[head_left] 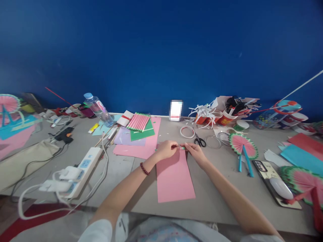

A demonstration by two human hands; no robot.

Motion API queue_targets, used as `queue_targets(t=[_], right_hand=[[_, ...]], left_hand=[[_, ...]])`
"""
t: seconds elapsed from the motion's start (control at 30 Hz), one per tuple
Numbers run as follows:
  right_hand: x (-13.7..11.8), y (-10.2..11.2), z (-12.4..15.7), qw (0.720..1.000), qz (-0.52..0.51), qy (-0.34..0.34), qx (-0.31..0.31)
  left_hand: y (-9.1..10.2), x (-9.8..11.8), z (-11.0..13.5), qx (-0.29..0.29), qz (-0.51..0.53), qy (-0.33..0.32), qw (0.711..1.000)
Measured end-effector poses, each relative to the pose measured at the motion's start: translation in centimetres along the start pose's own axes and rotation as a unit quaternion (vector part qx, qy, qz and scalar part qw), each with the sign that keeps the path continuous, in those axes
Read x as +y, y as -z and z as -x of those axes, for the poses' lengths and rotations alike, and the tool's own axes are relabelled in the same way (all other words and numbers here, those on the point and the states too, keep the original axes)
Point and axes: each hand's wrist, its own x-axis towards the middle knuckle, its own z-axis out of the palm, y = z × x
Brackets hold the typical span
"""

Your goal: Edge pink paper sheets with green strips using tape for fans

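With left hand and right hand clamped on the far edge of the rectangular pink paper sheet on the grey bench, avoid uneven pulling, liable to skew or tear it.

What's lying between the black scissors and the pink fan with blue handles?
Two thin, pale rings, close together, lie between the scissors and the fan in the head view.

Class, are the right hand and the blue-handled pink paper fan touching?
Apart: the head view shows grey tabletop between the right hand and the pink paper fan; the hand is at the far edge of the pink sheet.
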Motion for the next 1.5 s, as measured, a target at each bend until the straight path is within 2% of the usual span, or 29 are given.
queue_targets(t=[0.2, 0.53, 0.7, 0.83, 1.07, 1.27, 1.5], right_hand=[[-0.1, 0.0, 0.2, 0.999, 0.003, -0.037, -0.030], [0.1, -0.2, 0.2, 0.998, 0.056, 0.014, -0.013], [0.4, -0.1, 0.2, 0.993, 0.110, 0.037, 0.013], [0.5, -0.2, 0.1, 0.996, 0.088, 0.025, 0.021], [0.8, -0.1, -0.1, 0.999, -0.029, 0.009, 0.024], [0.5, -0.2, 0.1, 1.000, 0.027, 0.007, 0.006], [0.6, -0.4, 0.1, 0.999, 0.033, 0.018, -0.003]], left_hand=[[0.0, -0.3, -0.1, -0.001, 0.015, 0.002, 1.000], [0.2, 0.2, 0.1, -0.001, 0.006, 0.050, 0.999], [-0.2, -0.1, 0.0, 0.009, 0.027, 0.037, 0.999], [-0.6, -0.7, -0.2, 0.008, 0.056, 0.024, 0.998], [-0.7, -1.1, -0.5, 0.021, 0.079, 0.006, 0.997], [-0.5, -0.9, -0.4, 0.026, 0.071, 0.016, 0.997], [-0.6, -0.9, -0.4, 0.024, 0.051, 0.011, 0.998]])
